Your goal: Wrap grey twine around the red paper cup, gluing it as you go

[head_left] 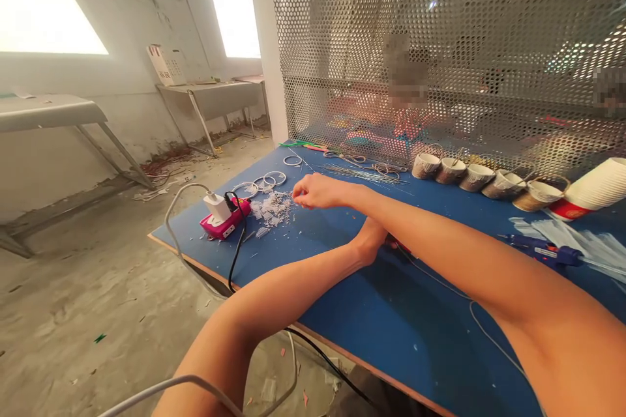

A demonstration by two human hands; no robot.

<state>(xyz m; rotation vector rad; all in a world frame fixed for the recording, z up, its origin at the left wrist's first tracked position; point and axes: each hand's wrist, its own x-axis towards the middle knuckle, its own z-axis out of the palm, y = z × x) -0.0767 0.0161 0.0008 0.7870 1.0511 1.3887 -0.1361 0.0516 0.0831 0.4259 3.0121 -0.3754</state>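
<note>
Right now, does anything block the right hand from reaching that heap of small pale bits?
Nothing visible does. The right hand is just beside the heap of pale bits; the left hand, partly hidden by the right forearm, is not between them.

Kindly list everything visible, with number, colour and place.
rectangular worktable: one, blue, foreground
perforated metal screen: one, grey, behind worktable
boxy power strip: one, pink, worktable's left
adapter: one, white, on strip
round rings: three+, white, beyond strip
small bits: many, white, beside strip
thin metal rods: several, silvery, before screen
looped cord: some, brown, beside rods
round cups: five, white-brown, before screen
stacked paper cups: several, white-red, right
glue gun: one, dark blue, right
flat strips: several, translucent, beside glue gun
cables: several, white, black, left
side tables: two+, grey, left
windows: two, white, left
right hand: one, beside bits
left hand: one, mostly hidden, centre
</note>
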